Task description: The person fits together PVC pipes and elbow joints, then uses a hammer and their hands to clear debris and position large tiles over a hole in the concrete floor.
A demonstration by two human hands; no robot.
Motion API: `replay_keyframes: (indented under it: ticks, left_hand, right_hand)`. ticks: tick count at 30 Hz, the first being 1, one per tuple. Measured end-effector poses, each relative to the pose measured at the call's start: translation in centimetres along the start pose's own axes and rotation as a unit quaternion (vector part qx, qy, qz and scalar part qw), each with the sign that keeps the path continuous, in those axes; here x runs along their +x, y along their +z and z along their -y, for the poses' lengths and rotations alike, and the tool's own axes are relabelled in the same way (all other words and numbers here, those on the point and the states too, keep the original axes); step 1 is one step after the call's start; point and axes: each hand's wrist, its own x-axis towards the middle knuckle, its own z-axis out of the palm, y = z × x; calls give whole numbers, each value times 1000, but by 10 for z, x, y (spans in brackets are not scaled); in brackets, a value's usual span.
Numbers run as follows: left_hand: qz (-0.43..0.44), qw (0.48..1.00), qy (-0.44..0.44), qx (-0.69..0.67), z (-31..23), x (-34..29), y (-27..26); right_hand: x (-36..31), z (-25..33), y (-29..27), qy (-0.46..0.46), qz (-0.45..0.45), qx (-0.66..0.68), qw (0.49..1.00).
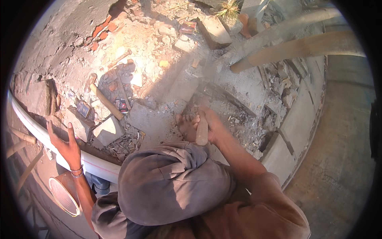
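Observation:
My left hand [67,145] is beside the curved white pipe [95,163], thumb and fingers spread, holding nothing. Whether it touches the pipe I cannot tell. My right hand [213,124] is closed round the thick wooden handle [202,134] of a tool, whose far end is lost in dust and behind the hand. My bare foot [187,126] is just left of that handle, on the dusty ground. A hammer [106,101] with a wooden handle lies on the rubble to the left. A small tool with a pale handle [195,63] lies beyond my right hand.
Broken concrete blocks [215,32] and brick bits cover the ground ahead. Wooden poles [294,49] slant in from the upper right. A concrete edge [296,133] runs along the right. By my left forearm stands a bucket [65,196]. My grey-clothed knee [175,183] fills the lower middle.

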Motion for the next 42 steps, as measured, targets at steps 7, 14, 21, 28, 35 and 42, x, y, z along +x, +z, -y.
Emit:
replay_keyframes:
  ticks: [7, 14, 21, 28, 35, 42]
  left_hand:
    - [191, 977, -18, -92, -40, 30, 16]
    - [339, 926, 74, -152, -90, -44, 60]
    - [450, 876, 23, -173, -88, -61, 81]
    - [481, 861, -103, -126, -44, -1, 40]
    - [451, 885, -51, -104, -48, 61, 52]
    - [438, 875, 189, -85, -133, 78, 63]
  right_hand:
    - [-87, 63, 31, -168, 24, -585, 793]
    - [-9, 82, 135, -456, 47, -830, 318]
    - [18, 154, 106, -225, 49, -966, 120]
    - [-75, 127, -68, -105, -46, -615, 780]
    - [-83, 93, -194, -141, -228, 68, 961]
    - [-9, 25, -11, 25, 14, 53, 998]
